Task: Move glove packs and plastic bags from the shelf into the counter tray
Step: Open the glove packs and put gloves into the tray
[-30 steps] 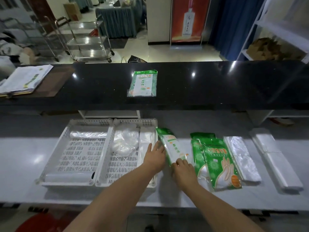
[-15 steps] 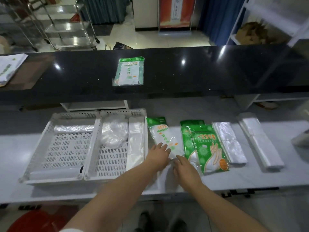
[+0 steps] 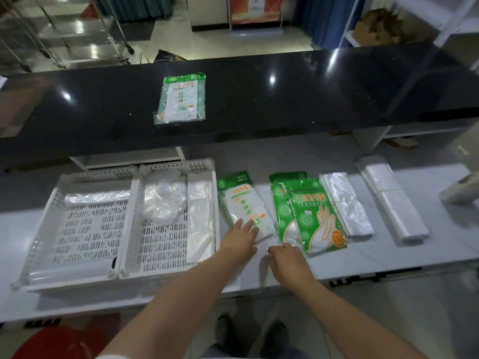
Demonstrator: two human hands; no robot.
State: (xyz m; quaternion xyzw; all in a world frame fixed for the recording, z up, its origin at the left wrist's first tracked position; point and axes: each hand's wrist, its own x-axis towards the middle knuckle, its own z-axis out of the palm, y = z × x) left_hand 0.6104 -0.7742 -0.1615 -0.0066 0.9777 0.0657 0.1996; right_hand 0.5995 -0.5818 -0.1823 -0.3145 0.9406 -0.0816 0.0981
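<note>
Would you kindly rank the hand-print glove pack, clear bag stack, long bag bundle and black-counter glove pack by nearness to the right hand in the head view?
From the right hand:
1. hand-print glove pack, just to its right.
2. clear bag stack, next rightward.
3. long bag bundle, far right.
4. black-counter glove pack, up behind, leftward.

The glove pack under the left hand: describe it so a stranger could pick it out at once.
On the white counter, look just right of the two slotted trays. The glove pack lies there at a slant, the left hand resting on its lower end. Unlike the green packs to its right with a printed hand, its front is mostly white under a green header.
</note>
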